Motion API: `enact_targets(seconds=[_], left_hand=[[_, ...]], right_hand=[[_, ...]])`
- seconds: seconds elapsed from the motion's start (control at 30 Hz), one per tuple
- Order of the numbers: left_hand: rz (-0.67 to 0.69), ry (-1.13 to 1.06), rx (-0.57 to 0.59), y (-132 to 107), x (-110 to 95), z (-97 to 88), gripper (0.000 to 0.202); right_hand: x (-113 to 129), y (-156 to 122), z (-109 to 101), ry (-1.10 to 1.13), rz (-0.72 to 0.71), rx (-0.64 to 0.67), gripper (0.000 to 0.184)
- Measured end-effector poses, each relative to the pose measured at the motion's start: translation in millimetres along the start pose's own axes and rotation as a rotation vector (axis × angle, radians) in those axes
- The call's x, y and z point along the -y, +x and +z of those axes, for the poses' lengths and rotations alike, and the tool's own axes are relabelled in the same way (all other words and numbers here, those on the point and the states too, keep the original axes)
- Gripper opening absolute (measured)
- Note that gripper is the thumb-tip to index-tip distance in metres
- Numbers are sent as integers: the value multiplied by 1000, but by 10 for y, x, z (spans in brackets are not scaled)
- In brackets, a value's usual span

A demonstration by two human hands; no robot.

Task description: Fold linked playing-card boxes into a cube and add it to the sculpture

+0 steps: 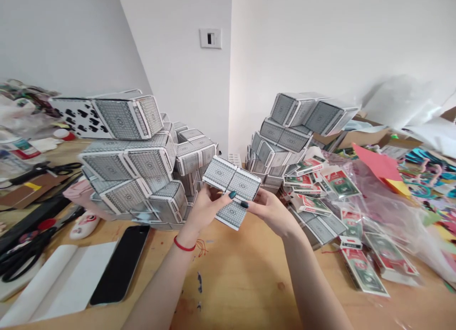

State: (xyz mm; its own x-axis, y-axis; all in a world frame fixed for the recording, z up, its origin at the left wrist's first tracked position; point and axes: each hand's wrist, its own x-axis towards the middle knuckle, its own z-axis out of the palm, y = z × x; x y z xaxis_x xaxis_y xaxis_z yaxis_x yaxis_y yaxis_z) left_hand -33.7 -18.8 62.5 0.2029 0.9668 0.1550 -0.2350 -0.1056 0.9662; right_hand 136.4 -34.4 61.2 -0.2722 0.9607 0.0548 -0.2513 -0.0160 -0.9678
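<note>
Over the middle of the table I hold a small block made of grey-patterned playing cards (pixel 228 175) between both hands. My left hand (pixel 204 209) grips its left side, thumb pressed on the front face. The right hand (pixel 272 211) pinches it from the other side, its thumb close to the left one. The fingers behind the block are hidden. To the left rises a stack of similar card boxes (pixel 131 166), one showing spades at the top. A second stack of card boxes (pixel 281 135) stands on the right.
A black phone (pixel 121 263) and white paper (pixel 74 278) lie at the left front, with black scissors (pixel 24 254) beside them. Several red and green card packs (pixel 363 270) spread over the right. Coloured paper (pixel 374 164) and plastic bags sit farther right.
</note>
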Motion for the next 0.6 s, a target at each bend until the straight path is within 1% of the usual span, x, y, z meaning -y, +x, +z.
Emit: enact_targets(seconds=[0.03, 0.1, 0.2, 0.3, 0.4, 0.47, 0.53, 0.6], left_hand=[[-5, 2, -9, 2, 4, 6, 41], [-24, 12, -18, 2, 3, 14, 39], [-42, 42, 11, -8, -7, 12, 38], [-26, 55, 37, -13, 3, 3, 38], [13, 64, -15, -4, 44, -2, 34], [37, 59, -47, 5, 67, -5, 33], [53, 52, -51, 12, 74, -11, 35], [61, 68, -36, 14, 68, -21, 36]], right_hand=[[6, -4, 8, -17, 0, 4, 49], [8, -5, 30, -39, -29, -40, 46], [-10, 10, 57, -32, -67, -94, 46], [-31, 17, 54, 12, -38, -58, 49], [-40, 8, 49, 15, 67, 49, 53], [-42, 3, 68, 8, 98, 97, 52], [-45, 5, 103, 19, 80, 79, 50], [-50, 10, 140, 31, 55, 26, 48]])
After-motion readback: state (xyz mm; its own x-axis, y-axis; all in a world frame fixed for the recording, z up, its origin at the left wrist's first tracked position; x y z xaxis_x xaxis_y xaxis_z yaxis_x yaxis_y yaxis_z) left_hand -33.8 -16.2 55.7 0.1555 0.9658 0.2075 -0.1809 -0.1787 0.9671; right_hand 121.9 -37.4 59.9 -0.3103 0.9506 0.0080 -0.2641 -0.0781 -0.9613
